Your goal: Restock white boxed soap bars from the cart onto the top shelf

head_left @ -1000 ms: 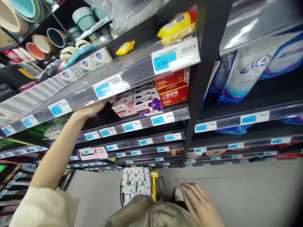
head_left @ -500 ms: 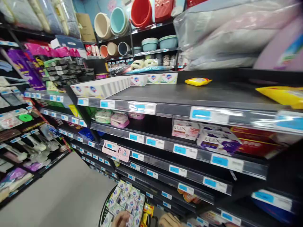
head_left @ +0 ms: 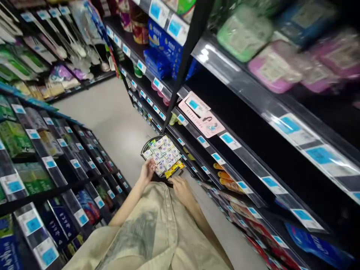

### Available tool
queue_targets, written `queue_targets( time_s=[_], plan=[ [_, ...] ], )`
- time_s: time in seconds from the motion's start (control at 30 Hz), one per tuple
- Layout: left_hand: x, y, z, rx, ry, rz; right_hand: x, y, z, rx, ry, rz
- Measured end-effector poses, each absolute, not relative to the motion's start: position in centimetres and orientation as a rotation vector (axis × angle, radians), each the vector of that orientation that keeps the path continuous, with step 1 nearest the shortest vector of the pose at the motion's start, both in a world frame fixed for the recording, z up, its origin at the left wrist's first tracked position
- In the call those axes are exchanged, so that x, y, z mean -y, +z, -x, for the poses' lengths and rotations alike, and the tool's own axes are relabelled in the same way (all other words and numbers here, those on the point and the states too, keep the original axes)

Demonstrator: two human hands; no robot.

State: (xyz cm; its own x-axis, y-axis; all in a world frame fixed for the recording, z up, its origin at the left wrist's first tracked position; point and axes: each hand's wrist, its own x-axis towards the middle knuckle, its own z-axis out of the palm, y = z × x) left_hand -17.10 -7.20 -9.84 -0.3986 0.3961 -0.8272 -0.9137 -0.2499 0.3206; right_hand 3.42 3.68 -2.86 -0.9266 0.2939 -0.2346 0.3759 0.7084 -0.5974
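Observation:
A dark round basket [head_left: 145, 144] stands low in front of me, filled with white soap boxes [head_left: 164, 152] laid in rows. Some yellow packets [head_left: 173, 171] lie along its near right side. Beside the boxes, at the basket's near left edge, my left hand [head_left: 148, 169] has its fingers loosely bent and apart, with nothing seen in them. My right hand [head_left: 180, 183] is at the near right rim, its fingers bent over the dark edge; the fingertips are partly hidden.
Tall shelves with price tags [head_left: 230, 139] line the right, holding wrapped soap dishes [head_left: 271, 67] and orange packs [head_left: 226, 176]. A pink sign [head_left: 201, 114] sticks out from a shelf edge. More shelves with boxed goods [head_left: 15, 138] run along the left. Grey floor [head_left: 104, 108] lies between.
My view has swung downward and left, bringing both forearms and the left shelves into sight. My left hand has shifted from over the boxes to the basket's left edge.

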Motion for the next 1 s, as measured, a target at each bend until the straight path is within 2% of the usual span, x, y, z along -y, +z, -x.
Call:
queue_targets(
  time_s=[0.27, 0.5, 0.8, 1.0],
  plan=[
    [12.5, -12.4, 25.3, -1.265, 1.741, 0.907, -5.9, -6.0, 1.1, -2.604, -0.928, -0.765],
    [13.8, -15.7, 28.8, -1.538, 1.567, 0.712, -6.4, -8.0, 1.8, -2.485, -0.977, -0.932],
    [17.0, -22.8, 26.0, -1.802, 0.922, 0.48, -6.0, -11.0, -0.2, -2.281, -0.996, -0.905],
    [21.7, -24.0, 21.2, -1.909, 0.676, 0.381, -8.0, -14.7, -2.4, -2.224, -0.929, -0.9]
  ],
)
